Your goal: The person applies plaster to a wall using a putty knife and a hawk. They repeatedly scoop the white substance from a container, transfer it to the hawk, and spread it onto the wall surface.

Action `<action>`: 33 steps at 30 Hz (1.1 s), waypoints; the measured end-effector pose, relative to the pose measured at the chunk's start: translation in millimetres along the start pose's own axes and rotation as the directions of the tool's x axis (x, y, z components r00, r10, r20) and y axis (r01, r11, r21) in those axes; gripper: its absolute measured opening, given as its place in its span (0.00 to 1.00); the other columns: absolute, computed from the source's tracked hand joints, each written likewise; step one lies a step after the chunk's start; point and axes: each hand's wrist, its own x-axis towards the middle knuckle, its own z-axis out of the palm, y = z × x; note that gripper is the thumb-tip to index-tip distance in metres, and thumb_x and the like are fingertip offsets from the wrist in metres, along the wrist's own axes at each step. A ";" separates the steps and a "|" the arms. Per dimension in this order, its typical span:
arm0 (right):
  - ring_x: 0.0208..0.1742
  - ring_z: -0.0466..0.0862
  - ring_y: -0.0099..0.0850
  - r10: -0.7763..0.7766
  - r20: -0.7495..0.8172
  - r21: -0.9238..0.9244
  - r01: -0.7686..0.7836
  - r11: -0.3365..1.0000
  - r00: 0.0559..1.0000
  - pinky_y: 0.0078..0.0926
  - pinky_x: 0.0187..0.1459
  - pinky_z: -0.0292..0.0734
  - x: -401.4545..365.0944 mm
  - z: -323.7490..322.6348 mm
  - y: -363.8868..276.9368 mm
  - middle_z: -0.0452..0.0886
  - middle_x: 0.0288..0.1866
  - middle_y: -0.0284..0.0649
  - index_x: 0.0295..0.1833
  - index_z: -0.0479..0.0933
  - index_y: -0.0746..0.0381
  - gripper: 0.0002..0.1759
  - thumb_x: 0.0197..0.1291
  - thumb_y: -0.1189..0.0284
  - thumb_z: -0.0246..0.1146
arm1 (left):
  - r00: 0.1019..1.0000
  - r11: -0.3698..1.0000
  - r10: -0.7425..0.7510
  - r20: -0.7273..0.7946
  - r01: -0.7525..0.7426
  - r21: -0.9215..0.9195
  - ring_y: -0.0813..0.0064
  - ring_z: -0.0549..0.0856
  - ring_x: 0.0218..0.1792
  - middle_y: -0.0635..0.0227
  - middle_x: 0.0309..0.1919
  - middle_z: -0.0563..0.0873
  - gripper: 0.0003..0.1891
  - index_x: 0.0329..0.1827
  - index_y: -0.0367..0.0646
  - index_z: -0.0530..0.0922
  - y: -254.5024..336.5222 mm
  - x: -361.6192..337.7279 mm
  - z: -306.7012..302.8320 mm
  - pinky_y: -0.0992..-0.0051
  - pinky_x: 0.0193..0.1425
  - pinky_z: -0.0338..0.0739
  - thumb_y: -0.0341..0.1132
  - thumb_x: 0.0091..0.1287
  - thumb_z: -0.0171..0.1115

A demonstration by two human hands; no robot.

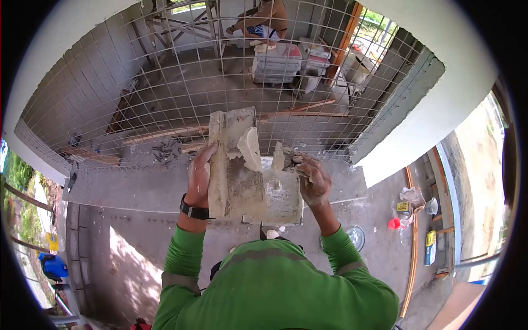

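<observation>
Left hand (199, 176) clamped on left edge of mortar-caked board (234, 181) — held tilted, chest-high, in front of wire mesh (137, 93). Right hand (314, 180) closed round small trowel (279, 158) — blade just beside white plaster lump (250, 147) on board. Seated person (264, 22) well beyond mesh.

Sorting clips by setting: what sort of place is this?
Probably a building site: the left hand holds a mortar-smeared tile, the right hand a trowel, and wire mesh spans the wall opening.
</observation>
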 end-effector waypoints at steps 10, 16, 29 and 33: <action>0.49 0.85 0.26 0.332 0.751 0.642 -0.748 -0.167 0.571 0.24 0.53 0.80 74.5 21.9 15.7 0.85 0.51 0.41 0.54 0.77 0.68 0.14 0.66 0.75 0.67 | 0.995 0.995 0.049 0.092 -0.056 0.078 0.59 0.77 0.67 0.52 0.64 0.79 0.18 0.60 0.34 0.80 -23.2 -11.0 12.6 0.66 0.73 0.67 0.32 0.70 0.56; 0.44 0.84 0.24 0.368 0.863 0.428 -0.888 -0.168 0.346 0.21 0.48 0.78 -16.7 15.4 74.9 0.85 0.46 0.38 0.52 0.77 0.71 0.15 0.65 0.73 0.67 | 0.934 0.888 0.344 0.099 -0.358 0.289 0.61 0.76 0.66 0.55 0.62 0.80 0.17 0.58 0.32 0.80 -24.2 -20.2 14.7 0.65 0.73 0.67 0.31 0.71 0.55; 0.42 0.84 0.38 -0.075 0.003 -0.095 0.075 0.993 0.997 0.28 0.44 0.80 113.5 -60.0 -9.4 0.83 0.42 0.45 0.44 0.83 0.67 0.13 0.50 0.85 0.71 | 0.997 0.881 0.014 0.081 0.026 -0.472 0.68 0.83 0.57 0.60 0.58 0.81 0.22 0.68 0.34 0.70 33.1 5.5 88.3 0.69 0.61 0.78 0.36 0.75 0.52; 0.41 0.84 0.43 -0.338 0.038 -0.235 0.337 0.912 0.940 0.34 0.42 0.82 142.0 -70.5 -20.8 0.83 0.42 0.46 0.44 0.83 0.66 0.17 0.44 0.83 0.71 | 0.995 0.849 0.096 0.041 -0.060 -0.525 0.69 0.83 0.57 0.60 0.59 0.81 0.22 0.69 0.35 0.69 57.7 9.8 109.8 0.69 0.61 0.79 0.36 0.76 0.52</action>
